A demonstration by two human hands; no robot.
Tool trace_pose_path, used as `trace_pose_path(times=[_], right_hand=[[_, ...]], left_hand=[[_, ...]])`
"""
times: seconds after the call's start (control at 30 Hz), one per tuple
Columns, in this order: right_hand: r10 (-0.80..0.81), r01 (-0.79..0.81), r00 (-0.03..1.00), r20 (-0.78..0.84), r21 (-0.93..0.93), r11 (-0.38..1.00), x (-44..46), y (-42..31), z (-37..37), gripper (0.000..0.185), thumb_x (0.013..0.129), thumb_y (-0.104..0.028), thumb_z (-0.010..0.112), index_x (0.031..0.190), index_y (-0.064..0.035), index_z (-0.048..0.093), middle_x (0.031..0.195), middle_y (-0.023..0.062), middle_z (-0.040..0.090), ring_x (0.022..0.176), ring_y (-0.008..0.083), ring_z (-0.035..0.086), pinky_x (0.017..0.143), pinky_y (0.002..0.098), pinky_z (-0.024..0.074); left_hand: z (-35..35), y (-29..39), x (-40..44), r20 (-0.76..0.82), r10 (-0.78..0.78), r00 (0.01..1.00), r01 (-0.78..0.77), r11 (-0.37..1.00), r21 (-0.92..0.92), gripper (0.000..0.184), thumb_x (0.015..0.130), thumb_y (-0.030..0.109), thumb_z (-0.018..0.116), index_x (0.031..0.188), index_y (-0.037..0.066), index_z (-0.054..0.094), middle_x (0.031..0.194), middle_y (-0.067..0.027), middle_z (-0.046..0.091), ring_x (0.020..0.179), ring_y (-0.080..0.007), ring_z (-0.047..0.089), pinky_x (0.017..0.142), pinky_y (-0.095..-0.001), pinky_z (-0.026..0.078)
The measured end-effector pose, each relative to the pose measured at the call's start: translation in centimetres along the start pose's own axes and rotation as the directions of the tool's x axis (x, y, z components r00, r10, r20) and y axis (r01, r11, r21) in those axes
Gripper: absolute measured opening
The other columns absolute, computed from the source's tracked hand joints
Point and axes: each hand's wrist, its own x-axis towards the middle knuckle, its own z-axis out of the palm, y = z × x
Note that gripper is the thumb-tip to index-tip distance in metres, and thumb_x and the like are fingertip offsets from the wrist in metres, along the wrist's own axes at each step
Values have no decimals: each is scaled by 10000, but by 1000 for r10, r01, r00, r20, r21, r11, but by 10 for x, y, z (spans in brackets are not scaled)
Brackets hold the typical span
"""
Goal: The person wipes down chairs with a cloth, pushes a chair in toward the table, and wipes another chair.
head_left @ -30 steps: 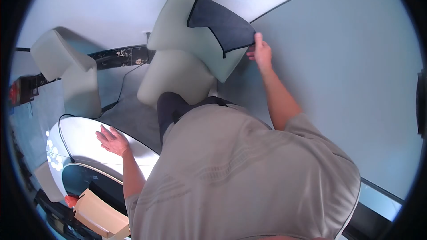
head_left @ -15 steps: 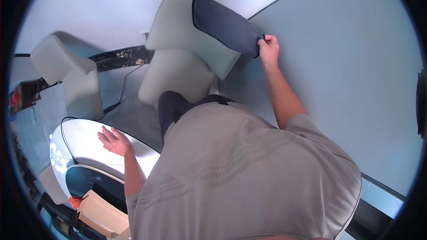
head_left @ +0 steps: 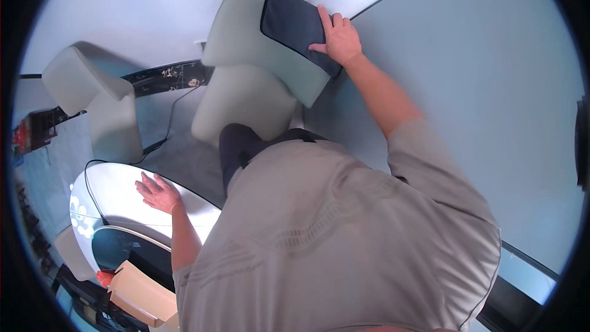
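Note:
A dark grey cloth with black edging (head_left: 292, 21) lies draped over the back of a pale grey-green chair (head_left: 236, 27). My right hand (head_left: 341, 38) rests flat on the cloth's right part, fingers spread and thumb stretched out to the left. Part of the cloth is hidden beneath that hand, and its far end hangs down past the chair back's edge. At lower left, my left hand (head_left: 158, 193) lies open on a white table (head_left: 120, 184), its fingers apart and nothing held in them.
Left of the draped chair stands a second pale chair (head_left: 114, 110). A black cable (head_left: 169, 124) runs along the floor to the table. An open cardboard box (head_left: 141, 295) sits by a dark oval surface (head_left: 126, 249). A large grey-blue panel (head_left: 479, 98) fills the right side.
My right hand has let go of the cloth's right edge, moved left and opened out flat on it. The cloth's right end now hangs down. My left hand stays put.

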Motion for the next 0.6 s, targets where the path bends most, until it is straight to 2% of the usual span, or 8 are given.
trace_pose_path(times=[0.1, 0.23, 0.3, 0.33, 0.4, 0.43, 0.5, 0.6], right_hand=[[-13, 15, 1000, -24, 86, 996, 9, 9, 7, 1002, 765, -670, 772, 1504, -107, 398, 1213, 188, 597, 1078, 388, 646, 884, 464, 563], [-29, 39, 997, -75, 140, 989, 20, 17, 22, 979, 780, -660, 764, 1494, -110, 382, 1173, 186, 594, 999, 358, 661, 815, 457, 587], [-4, 9, 1000, -29, 155, 988, 20, 15, 21, 1046, 757, -628, 806, 1514, -79, 337, 1211, 184, 577, 1080, 358, 630, 902, 456, 562], [-9, 13, 1000, -30, 152, 988, 13, 11, 15, 1046, 757, -628, 806, 1514, -79, 337, 1211, 184, 577, 1080, 358, 630, 902, 456, 562], [-68, 73, 990, -121, 38, 997, -3, 1, 7, 1178, 713, -584, 862, 1567, -42, 257, 1267, 173, 542, 1188, 357, 570, 1002, 449, 510], [-71, 77, 990, -122, 42, 996, -3, 3, 7, 1178, 713, -584, 862, 1567, -42, 257, 1267, 173, 542, 1188, 357, 570, 1002, 449, 510], [-210, 208, 969, -130, -31, 978, -9, 14, 7, 1307, 671, -554, 901, 1609, -14, 169, 1301, 167, 509, 1226, 351, 524, 1060, 444, 459], [-243, 241, 967, -73, -30, 970, -7, 19, 4, 1320, 683, -551, 893, 1633, -39, 133, 1308, 185, 502, 1167, 365, 555, 1022, 440, 487]], left_hand=[[1, -1, 0, -7, 4, 1000, -4, 1000, -12, 598, 1076, 602, 300, 1568, 293, 441, 1680, -137, 286, 1570, -302, 240, 1263, -547, 150], [2, -1, 0, -6, 9, 1000, -9, 1000, -6, 597, 1077, 597, 306, 1568, 286, 443, 1680, -139, 288, 1569, -303, 243, 1263, -547, 150], [1, -1, 1, -11, 13, 1000, -13, 1000, -11, 595, 1078, 593, 311, 1568, 284, 444, 1680, -139, 287, 1568, -304, 246, 1264, -545, 150], [2, -1, 0, -16, 12, 1000, -12, 1000, -17, 593, 1078, 589, 315, 1568, 281, 444, 1681, -139, 287, 1567, -304, 248, 1265, -543, 150], [5, -1, -1, -19, 12, 1000, -13, 1000, -15, 591, 1078, 588, 318, 1567, 281, 445, 1681, -139, 286, 1566, -305, 249, 1266, -541, 149], [5, -3, 1, -24, 24, 999, -24, 1000, -7, 589, 1078, 586, 321, 1567, 281, 445, 1681, -139, 285, 1565, -306, 250, 1268, -539, 148], [3, -1, 1, -12, 8, 1000, -8, 1000, 7, 589, 1078, 587, 321, 1566, 281, 447, 1682, -138, 283, 1564, -308, 252, 1269, -538, 148], [2, -1, 0, -10, 2, 1000, -2, 1000, 1, 590, 1078, 589, 318, 1564, 280, 450, 1682, -136, 285, 1563, -309, 252, 1270, -538, 146]])
